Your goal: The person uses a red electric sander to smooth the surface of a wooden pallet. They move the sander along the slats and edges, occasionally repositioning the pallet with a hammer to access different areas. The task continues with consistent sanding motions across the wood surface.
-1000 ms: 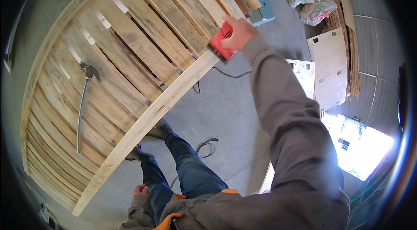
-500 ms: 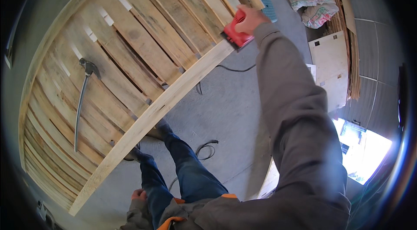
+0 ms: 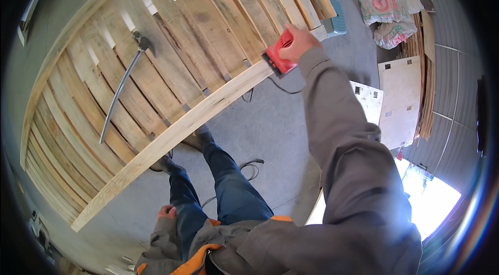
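Note:
My right hand (image 3: 299,44) is wrapped around a red palm sander (image 3: 280,52) with a black base. The sander rests on the pale edge board (image 3: 187,119) of a large slatted wooden frame, close to the board's right end. My left hand (image 3: 167,211) hangs beside my left thigh, its fingers curled in, with nothing visible in it. A claw hammer (image 3: 122,85) with a long, thin, grey handle lies on the wooden slats (image 3: 171,57), away from both hands.
A black cord (image 3: 283,88) runs below the board, and a cable (image 3: 253,170) curls on the grey floor by my legs. At the right stand filled sacks (image 3: 390,5), stacked wooden panels (image 3: 400,98) and a bluish-green plastic stool or crate (image 3: 338,18).
The sander in my right hand has moved along the board, away from its right end, which now shows beyond my hand. The whole view has shifted; my left hand still hangs low.

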Tool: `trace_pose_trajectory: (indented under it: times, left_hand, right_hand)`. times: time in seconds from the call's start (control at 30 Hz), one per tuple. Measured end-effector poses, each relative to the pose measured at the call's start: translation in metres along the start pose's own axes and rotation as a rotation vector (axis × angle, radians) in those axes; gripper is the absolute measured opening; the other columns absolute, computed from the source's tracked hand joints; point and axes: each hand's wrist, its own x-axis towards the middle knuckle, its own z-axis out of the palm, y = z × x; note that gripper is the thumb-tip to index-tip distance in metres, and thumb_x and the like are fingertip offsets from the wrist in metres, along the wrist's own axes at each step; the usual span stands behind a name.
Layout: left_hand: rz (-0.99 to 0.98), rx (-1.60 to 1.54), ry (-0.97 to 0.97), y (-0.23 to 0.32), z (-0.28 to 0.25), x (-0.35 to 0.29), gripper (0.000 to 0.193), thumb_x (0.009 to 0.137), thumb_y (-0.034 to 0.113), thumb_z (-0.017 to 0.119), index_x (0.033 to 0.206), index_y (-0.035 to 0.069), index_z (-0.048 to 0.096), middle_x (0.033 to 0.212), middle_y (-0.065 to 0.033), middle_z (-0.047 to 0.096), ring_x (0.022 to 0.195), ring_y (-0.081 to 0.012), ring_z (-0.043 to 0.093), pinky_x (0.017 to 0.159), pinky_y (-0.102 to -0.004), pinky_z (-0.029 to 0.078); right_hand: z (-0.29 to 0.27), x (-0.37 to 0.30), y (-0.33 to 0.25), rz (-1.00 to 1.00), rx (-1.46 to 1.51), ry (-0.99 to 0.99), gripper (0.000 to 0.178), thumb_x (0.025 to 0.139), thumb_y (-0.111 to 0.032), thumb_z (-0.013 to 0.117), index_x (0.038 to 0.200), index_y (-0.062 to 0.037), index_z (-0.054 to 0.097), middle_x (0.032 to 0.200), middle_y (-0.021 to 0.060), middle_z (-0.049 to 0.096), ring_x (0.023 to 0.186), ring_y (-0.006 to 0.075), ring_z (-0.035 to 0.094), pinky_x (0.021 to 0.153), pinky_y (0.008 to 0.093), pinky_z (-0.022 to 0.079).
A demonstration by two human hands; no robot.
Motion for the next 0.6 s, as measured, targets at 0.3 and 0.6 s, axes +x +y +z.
trace_pose_trajectory:
  times: [0.3,0.6]
  left_hand:
    - [0.023,-0.143,0.077,-0.074,-0.048,-0.006,0.038,0.097,0.023,0.067,0.127,0.001,0.064,0.103,-0.0106,0.072,0.084,-0.0205,0.07,0.069,-0.0354,0.058]
    - [-0.046,-0.138,0.124,-0.145,-0.113,-0.02,0.037,0.097,0.022,0.065,0.127,0.0,0.064,0.103,-0.0123,0.072,0.084,-0.024,0.073,0.067,-0.0376,0.058]
  right_hand:
    - [-0.002,-0.12,-0.213,-0.026,0.103,-0.192,0.053,0.081,-0.043,0.076,0.124,-0.0166,0.06,0.121,0.0232,0.061,0.107,0.0407,0.068,0.09,0.0488,0.056]
    - [0.015,-0.228,-0.358,-0.062,0.23,-0.274,0.046,0.08,-0.027,0.077,0.12,-0.0162,0.058,0.12,0.0228,0.057,0.103,0.041,0.068,0.085,0.05,0.057]
